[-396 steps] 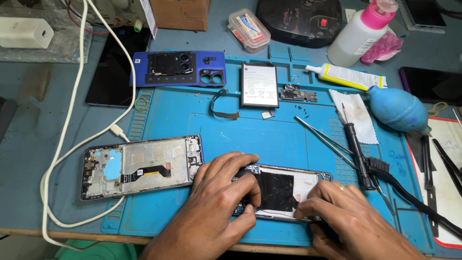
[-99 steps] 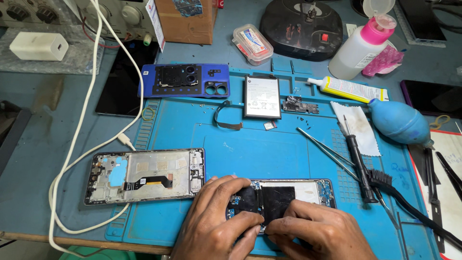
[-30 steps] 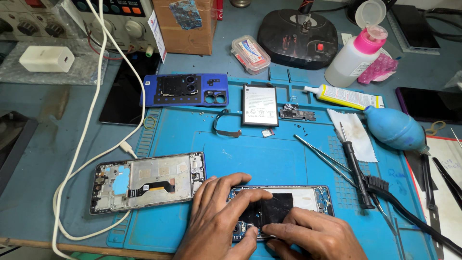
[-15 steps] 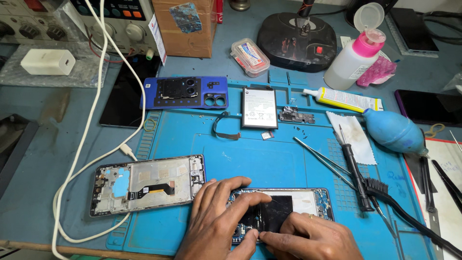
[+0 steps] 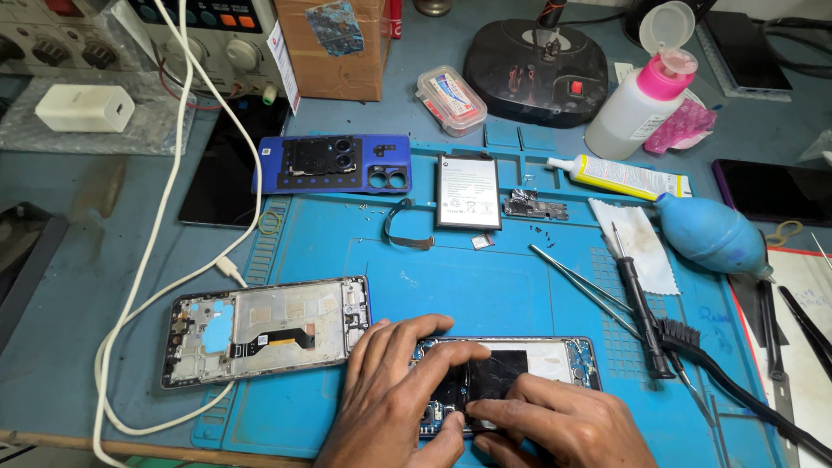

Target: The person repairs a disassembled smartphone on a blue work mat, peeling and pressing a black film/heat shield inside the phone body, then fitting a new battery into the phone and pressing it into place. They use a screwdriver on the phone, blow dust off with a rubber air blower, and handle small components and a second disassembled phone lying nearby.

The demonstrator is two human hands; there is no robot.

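Both hands work on one opened phone that lies flat at the near edge of the blue repair mat, which serves as the landmark here. The left hand spreads its fingers over the phone's left end, seemingly pinning it so it cannot slide. The right hand bends its fingertips down onto the dark part at the phone's middle, pressing rather than gripping; neither hand closes around anything.

On the mat's left part lies a second stripped phone frame, inside up, parked just beside the left hand. At the mat's far edge sit one blue back cover, one battery and one small circuit board, laid out in a row, probably to keep removed parts in order. Toward the mat's right side lie one pair of tweezers, one screwdriver, one brush and one blue air blower, within the right hand's reach. Beyond the mat stand one pink-capped bottle and one glue tube.
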